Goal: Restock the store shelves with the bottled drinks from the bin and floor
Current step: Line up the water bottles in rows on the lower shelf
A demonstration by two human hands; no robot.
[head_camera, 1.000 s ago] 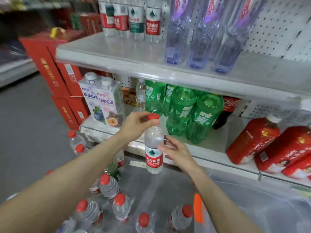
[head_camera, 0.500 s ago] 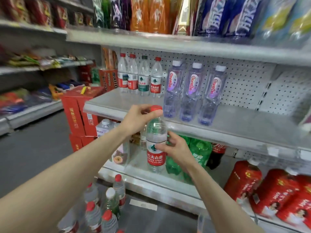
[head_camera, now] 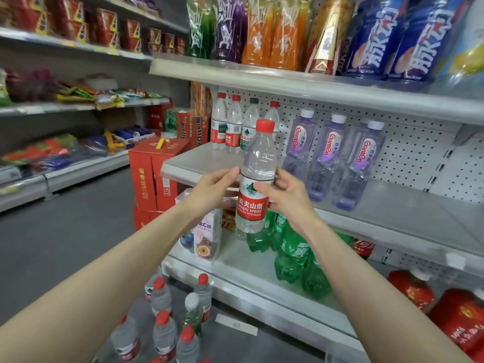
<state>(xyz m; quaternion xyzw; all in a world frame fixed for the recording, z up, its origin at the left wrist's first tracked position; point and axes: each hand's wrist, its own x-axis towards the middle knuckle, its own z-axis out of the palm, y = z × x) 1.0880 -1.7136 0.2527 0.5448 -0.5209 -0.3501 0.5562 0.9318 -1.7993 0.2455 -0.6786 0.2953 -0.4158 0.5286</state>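
Left arm: bare, stretched forward from lower left. Left hand [head_camera: 209, 195]: back toward the camera, thumb tip pressed to the left side of a bottle [head_camera: 259, 153], other fingers mostly hidden behind it.
Right arm: bare, stretched forward from lower right. Right hand [head_camera: 286, 200]: thumb laid across the bottle's front, fingers [head_camera: 279, 176] curled round its far side.
Hands level, facing each other.

Person's limbs, head view. Left hand [head_camera: 212, 195] and right hand [head_camera: 285, 197] are bare, as are the left forearm [head_camera: 104, 271] and right forearm [head_camera: 366, 284] (each visible from frame edge to wrist). Forearms slender and smooth, tapering to narrow wrists; fingers long and slim. Wide-angle lens broadens both arms toward the lower corners.
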